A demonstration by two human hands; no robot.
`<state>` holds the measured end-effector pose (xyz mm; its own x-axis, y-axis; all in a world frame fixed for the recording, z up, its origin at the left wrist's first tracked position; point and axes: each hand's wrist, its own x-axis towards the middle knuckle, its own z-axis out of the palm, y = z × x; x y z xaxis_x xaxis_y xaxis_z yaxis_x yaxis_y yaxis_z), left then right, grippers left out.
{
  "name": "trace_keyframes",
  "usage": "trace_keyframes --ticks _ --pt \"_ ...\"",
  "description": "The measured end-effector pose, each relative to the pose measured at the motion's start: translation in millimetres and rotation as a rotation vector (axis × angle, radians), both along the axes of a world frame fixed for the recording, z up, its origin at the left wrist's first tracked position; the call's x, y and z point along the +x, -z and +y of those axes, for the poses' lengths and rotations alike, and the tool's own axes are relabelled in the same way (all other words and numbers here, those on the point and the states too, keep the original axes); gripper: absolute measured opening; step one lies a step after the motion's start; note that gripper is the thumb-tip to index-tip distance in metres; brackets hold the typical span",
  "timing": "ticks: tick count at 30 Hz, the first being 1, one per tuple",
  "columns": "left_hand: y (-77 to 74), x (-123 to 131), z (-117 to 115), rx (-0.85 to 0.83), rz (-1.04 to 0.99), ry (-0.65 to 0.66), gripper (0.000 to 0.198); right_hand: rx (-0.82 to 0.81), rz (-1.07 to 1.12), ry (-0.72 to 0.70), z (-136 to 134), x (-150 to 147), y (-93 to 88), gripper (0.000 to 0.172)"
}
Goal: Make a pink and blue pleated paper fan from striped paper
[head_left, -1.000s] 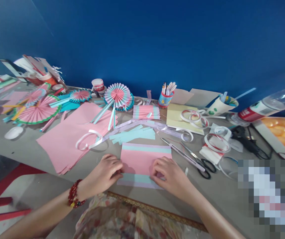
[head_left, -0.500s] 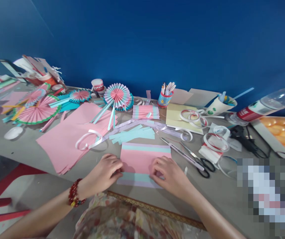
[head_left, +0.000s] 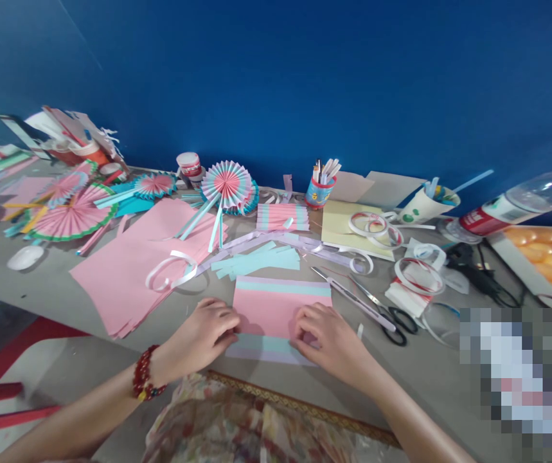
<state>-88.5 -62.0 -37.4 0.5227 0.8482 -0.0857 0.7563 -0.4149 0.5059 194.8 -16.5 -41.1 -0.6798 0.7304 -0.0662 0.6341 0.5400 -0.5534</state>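
A pink paper sheet (head_left: 276,308) with light blue and lilac bands along its far and near edges lies flat at the front of the grey table (head_left: 54,283). My left hand (head_left: 203,337), a red bead bracelet on its wrist, pinches the sheet's near left corner with curled fingers. My right hand (head_left: 333,341) pinches the near right part of the same sheet. Both hands rest on the table.
Scissors (head_left: 376,308) lie just right of the sheet. A stack of pink paper (head_left: 135,263) lies to the left, light blue strips (head_left: 256,259) behind. Folded paper fans (head_left: 227,186), tape rolls (head_left: 376,228), a pen cup (head_left: 320,190), a plastic bottle (head_left: 511,202) and a glue gun (head_left: 473,270) crowd the back.
Almost nothing differs. My hands keep their hold on the sheet's near edge; the left fingers have crept slightly inward.
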Motion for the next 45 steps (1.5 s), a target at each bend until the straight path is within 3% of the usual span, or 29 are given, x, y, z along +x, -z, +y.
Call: trace_keyframes --ticks 25,35,45 --pt "-1.7 1 -1 0.022 -0.015 0.012 0.010 -0.057 0.050 -0.059 3 7 -1.9 0.023" --pt "-0.6 1 -2 0.037 -0.049 0.001 0.011 -0.136 0.097 -0.094 0 6 -17.0 0.027" --pt "0.1 1 -2 0.014 -0.003 0.009 0.007 -0.053 0.000 -0.033 0 6 -5.9 0.019"
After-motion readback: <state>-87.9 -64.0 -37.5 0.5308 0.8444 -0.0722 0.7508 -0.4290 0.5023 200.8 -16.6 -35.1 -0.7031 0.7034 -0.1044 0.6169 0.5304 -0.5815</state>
